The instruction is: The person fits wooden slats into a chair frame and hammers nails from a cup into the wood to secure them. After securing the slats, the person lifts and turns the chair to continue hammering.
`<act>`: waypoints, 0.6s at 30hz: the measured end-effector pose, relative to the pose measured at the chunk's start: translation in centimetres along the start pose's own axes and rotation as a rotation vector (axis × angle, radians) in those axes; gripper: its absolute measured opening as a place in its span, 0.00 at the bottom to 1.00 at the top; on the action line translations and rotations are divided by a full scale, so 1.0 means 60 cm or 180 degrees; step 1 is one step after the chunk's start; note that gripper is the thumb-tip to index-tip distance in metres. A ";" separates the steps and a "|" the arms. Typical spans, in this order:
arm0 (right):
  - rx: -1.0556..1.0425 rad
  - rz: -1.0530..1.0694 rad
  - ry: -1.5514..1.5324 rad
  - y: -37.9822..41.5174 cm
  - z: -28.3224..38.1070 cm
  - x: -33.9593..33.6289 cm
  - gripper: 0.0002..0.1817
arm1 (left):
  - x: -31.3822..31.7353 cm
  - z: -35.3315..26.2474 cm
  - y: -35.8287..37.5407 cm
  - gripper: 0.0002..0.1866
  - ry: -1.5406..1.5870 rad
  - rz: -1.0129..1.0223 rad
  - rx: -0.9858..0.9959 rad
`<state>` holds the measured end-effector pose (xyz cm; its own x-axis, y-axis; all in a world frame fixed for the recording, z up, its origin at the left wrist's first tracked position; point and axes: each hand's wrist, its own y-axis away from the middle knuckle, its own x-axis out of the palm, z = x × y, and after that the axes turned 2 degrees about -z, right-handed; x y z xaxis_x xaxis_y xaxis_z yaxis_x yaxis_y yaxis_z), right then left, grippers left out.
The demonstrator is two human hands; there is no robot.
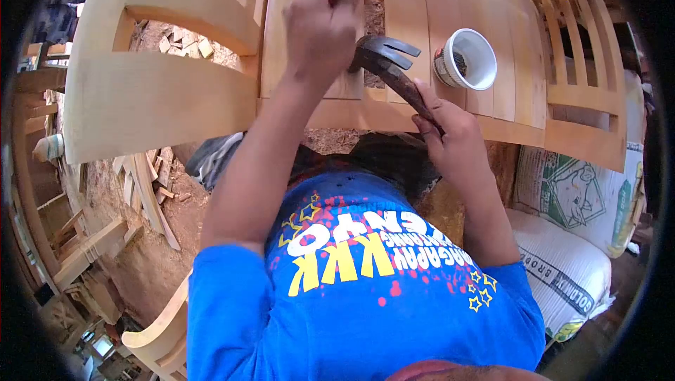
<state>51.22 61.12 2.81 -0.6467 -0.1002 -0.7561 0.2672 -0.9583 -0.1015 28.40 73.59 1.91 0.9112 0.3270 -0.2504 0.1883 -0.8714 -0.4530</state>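
Note:
My right hand [453, 135] grips the dark handle of a claw hammer [387, 61] near its middle. The claw points to the right, and the other end of the hammer head lies close to my left wrist. Raised over the slatted wooden surface [450, 22], my left hand [323, 26] has its fingers drawn together; what they hold, if anything, cannot be made out. To the right of the hammer stands a white cup [481, 61], tilted in view, with small dark pieces inside.
Wooden chair backs flank the surface at left [155, 99] and right [587, 96]. Wood offcuts [144, 191] and shavings lie on the floor at left. White printed sacks [562, 268] are stacked at right. Another curved wooden piece [162, 332] is at lower left.

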 end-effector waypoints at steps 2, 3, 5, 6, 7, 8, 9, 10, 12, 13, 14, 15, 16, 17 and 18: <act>0.0121 -0.0019 -0.0439 -0.002 -0.005 -0.002 0.30 | -0.050 -0.025 0.049 0.12 -0.0057 0.0463 0.0303; 0.0222 -0.0025 -0.0530 0.000 -0.011 0.000 0.30 | -0.068 -0.024 0.074 0.12 -0.0231 0.0547 0.0216; 0.0433 -0.0006 -0.0703 0.010 -0.025 0.007 0.29 | -0.085 -0.021 0.114 0.12 -0.0340 0.0764 -0.0143; 0.0544 -0.0079 -0.0877 0.011 -0.022 0.008 0.29 | -0.090 -0.022 0.128 0.11 -0.0283 0.0893 -0.0409; 0.0644 -0.0137 -0.1049 0.010 -0.016 0.009 0.29 | -0.091 -0.021 0.134 0.11 -0.0233 0.1006 -0.0687; 0.0740 -0.0176 -0.1222 0.011 -0.010 0.008 0.29 | -0.090 -0.020 0.136 0.10 -0.0302 0.1057 -0.0692; 0.0777 -0.0230 -0.1278 0.010 -0.003 0.008 0.29 | -0.091 -0.014 0.135 0.10 -0.0369 0.1104 -0.0704; 0.0805 -0.0291 -0.1332 0.013 0.002 0.003 0.28 | -0.087 -0.011 0.134 0.09 -0.0435 0.1147 -0.0705; 0.0982 -0.0228 -0.1628 0.015 0.008 -0.010 0.27 | -0.083 0.005 0.138 0.07 -0.0338 0.1070 -0.0619; 0.1129 -0.0111 -0.1873 0.017 0.010 -0.018 0.26 | -0.081 0.012 0.141 0.07 -0.0283 0.1043 -0.0576; 0.1278 -0.0005 -0.2116 0.020 0.011 -0.025 0.25 | -0.083 0.018 0.143 0.07 -0.0408 0.1172 -0.0486; 0.1420 0.0143 -0.2080 0.024 0.013 -0.032 0.24 | -0.087 0.024 0.141 0.07 -0.0526 0.1296 -0.0381; 0.1547 0.0292 -0.2035 0.027 0.014 -0.038 0.24 | -0.086 0.027 0.138 0.08 -0.0641 0.1403 -0.0266; 0.1660 0.0458 -0.1987 0.027 0.015 -0.042 0.23 | -0.083 0.028 0.136 0.07 -0.0646 0.1360 -0.0163; 0.1637 0.0332 -0.1977 0.032 0.018 -0.040 0.23 | -0.082 0.029 0.136 0.06 -0.0661 0.1317 -0.0076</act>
<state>52.51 59.23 5.14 -0.9553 -0.1814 -0.2333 0.0842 -0.9237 0.3736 24.82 65.51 -2.02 0.8193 0.0141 -0.5732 -0.1651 -0.9515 -0.2595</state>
